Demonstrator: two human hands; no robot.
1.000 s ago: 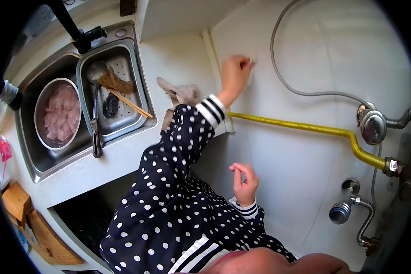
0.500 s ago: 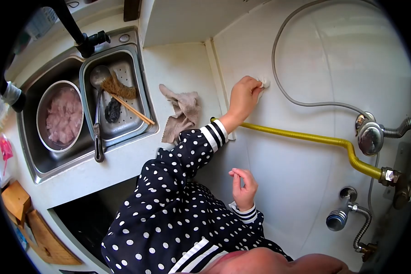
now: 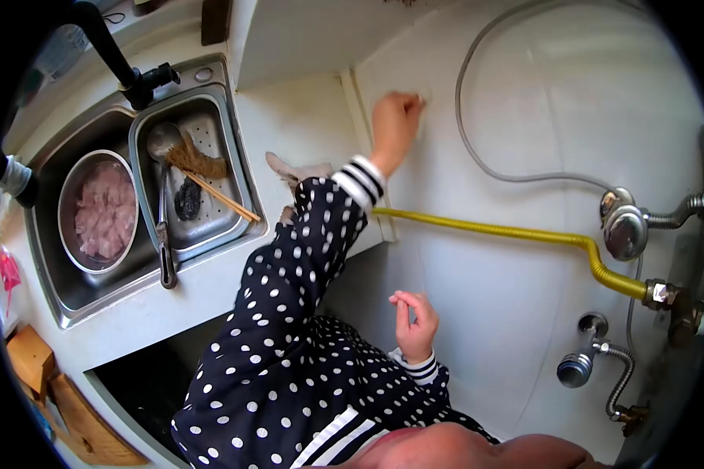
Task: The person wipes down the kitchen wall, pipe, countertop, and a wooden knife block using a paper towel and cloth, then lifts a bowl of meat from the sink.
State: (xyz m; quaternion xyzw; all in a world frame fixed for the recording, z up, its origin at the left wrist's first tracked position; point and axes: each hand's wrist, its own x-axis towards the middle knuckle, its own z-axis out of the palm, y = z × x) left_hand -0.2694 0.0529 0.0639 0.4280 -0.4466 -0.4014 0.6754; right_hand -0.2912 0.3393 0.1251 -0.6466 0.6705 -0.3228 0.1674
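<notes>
We saw left hand (image 3: pixel 397 129) pinching whitish scrap (image 3: pixel 422 100), upper centre; right hand (image 3: pixel 418 324) curled closed, seemingly empty; slackened pinch risked a drop.

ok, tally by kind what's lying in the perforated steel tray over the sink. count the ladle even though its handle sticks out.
Ladle: 1
Chopsticks: 2
Brown fibre scrubber: 1
Dark scouring pad: 1
Total: 5
</notes>
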